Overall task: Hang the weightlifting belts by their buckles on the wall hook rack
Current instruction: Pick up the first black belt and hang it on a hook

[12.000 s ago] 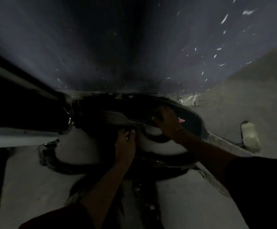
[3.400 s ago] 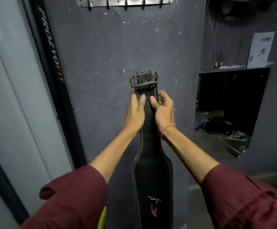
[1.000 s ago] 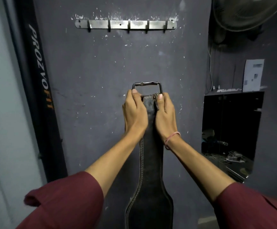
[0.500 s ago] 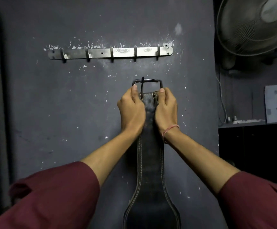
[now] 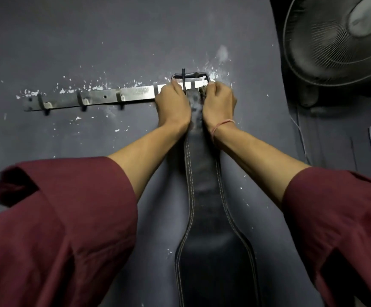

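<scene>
Grips top of belt (image 5: 204,196) just under buckle (image 5: 191,76) with left hand (image 5: 173,105) and right hand (image 5: 218,105), fingers of both curled round the strap, 1 hand per side, likely to keep buckle frame square. Presses buckle to right end of hook rack (image 5: 91,99), prong sticking up, probably to drop frame over end hook. Cannot tell if hooked yet; hands cover it. Lets rest of belt hang down wall. Leaves at least 3 hooks bare on left.
</scene>
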Motion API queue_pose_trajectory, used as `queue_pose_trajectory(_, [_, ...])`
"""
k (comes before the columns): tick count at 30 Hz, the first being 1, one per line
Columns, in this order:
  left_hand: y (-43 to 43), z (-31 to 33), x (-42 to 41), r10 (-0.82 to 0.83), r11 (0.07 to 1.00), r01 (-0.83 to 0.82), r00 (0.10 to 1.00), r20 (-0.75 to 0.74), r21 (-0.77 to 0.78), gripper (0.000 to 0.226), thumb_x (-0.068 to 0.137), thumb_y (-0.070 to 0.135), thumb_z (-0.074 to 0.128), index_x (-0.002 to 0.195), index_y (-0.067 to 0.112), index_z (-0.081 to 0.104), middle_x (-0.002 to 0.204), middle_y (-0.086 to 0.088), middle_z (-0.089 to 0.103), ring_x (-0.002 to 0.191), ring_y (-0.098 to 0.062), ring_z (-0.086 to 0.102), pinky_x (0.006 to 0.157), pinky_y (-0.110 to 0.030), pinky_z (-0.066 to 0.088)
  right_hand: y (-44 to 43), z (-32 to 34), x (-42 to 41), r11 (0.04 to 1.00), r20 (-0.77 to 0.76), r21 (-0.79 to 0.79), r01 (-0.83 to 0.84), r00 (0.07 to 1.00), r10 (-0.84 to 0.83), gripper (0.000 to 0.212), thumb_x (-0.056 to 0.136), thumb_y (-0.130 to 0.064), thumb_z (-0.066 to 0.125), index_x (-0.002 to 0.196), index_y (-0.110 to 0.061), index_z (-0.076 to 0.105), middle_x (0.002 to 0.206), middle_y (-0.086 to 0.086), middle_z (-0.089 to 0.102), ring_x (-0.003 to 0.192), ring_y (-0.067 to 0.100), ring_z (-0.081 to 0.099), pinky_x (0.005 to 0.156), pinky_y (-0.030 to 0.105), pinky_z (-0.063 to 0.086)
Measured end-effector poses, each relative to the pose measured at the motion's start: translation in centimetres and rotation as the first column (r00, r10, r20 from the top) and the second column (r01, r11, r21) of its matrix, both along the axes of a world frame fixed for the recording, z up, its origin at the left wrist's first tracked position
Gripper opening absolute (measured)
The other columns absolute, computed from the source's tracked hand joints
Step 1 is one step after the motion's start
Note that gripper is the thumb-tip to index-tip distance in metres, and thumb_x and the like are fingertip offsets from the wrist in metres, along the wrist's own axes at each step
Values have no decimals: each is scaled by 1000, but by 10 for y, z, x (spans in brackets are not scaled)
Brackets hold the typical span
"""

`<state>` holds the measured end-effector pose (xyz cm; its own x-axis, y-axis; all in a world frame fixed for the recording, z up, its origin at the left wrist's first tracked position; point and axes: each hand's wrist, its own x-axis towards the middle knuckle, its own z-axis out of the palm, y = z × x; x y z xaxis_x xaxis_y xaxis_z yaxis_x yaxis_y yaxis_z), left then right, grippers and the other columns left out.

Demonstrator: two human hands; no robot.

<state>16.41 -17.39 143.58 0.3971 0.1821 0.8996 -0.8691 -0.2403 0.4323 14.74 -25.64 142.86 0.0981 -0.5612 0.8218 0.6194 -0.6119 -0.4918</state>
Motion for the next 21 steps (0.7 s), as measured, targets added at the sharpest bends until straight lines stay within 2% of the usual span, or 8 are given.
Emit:
queue_pose_trajectory(3, [-8, 11, 1, 27, 999, -25, 993, -113, 25, 50, 109, 27, 25, 115, -6, 62, 126, -26, 62, 119, -40, 57, 95, -38, 44, -9, 9, 4, 1000, -38, 1, 12, 999, -12, 45, 99, -17, 41, 54, -16, 37, 56, -4, 39, 60, 18, 35, 54, 30, 23])
queue_pose_trajectory(5, [-11, 12, 4, 56, 998, -53, 988, -144, 23, 48, 108, 29, 25, 120, -3, 60, 131, -24, 60, 124, -39, 54, 99, -39, 44, -11, 10, 7, 1000, -39, 1, 5, 999, -4, 42, 99, -19, 41, 58, -14, 41, 60, 0, 43, 67, 21, 38, 54, 29, 20])
queue_pose_trajectory(9, [-11, 17, 9, 12, 999, -5, 983, -186, 39, 43, 108, 23, 26, 126, -3, 56, 136, -22, 56, 132, -37, 48, 106, -38, 39, -12, 12, 12, 1000, -46, -7, -28, 999, 27, 37, 100, -21, 41, 67, -14, 55, 70, 5, 54, 72, 23, 47, 61, 29, 30])
queue_pose_trajectory(11, [-12, 16, 10, 20, 999, -12, 981, -192, 44, 41, 107, 17, 25, 128, -3, 54, 136, -22, 56, 129, -37, 50, 106, -36, 35, -13, 10, 15, 999, -66, -4, -33, 997, 32, 42, 100, -20, 40, 60, -14, 48, 66, 4, 51, 66, 21, 43, 57, 33, 30])
queue_pose_trajectory(15, [-19, -5, 9, 172, 985, -170, 979, -110, 24, 50, 108, 27, 24, 117, -4, 63, 123, -25, 64, 117, -40, 58, 92, -39, 46, -17, -8, 24, 1000, -42, -18, -13, 999, 13, 37, 101, -21, 36, 65, -14, 45, 71, 5, 50, 71, 23, 41, 63, 33, 33])
queue_pose_trajectory(18, [-21, -15, 10, 185, 983, -182, 978, -95, 38, 53, 108, 31, 23, 117, -3, 63, 122, -26, 63, 115, -42, 58, 89, -42, 46, -14, -16, 21, 999, -69, -46, 28, 997, -31, 36, 104, -31, 31, 76, -15, 46, 80, 4, 52, 74, 24, 43, 66, 32, 33])
queue_pose_trajectory(21, [-16, -19, 11, 182, 981, -176, 980, -78, 86, 56, 108, 35, 20, 111, 0, 63, 118, -24, 64, 110, -43, 58, 82, -41, 43, -9, -28, 16, 993, -103, -82, 79, 991, -87, 34, 105, -35, 30, 82, -15, 46, 82, 5, 53, 70, 23, 43, 64, 31, 30])
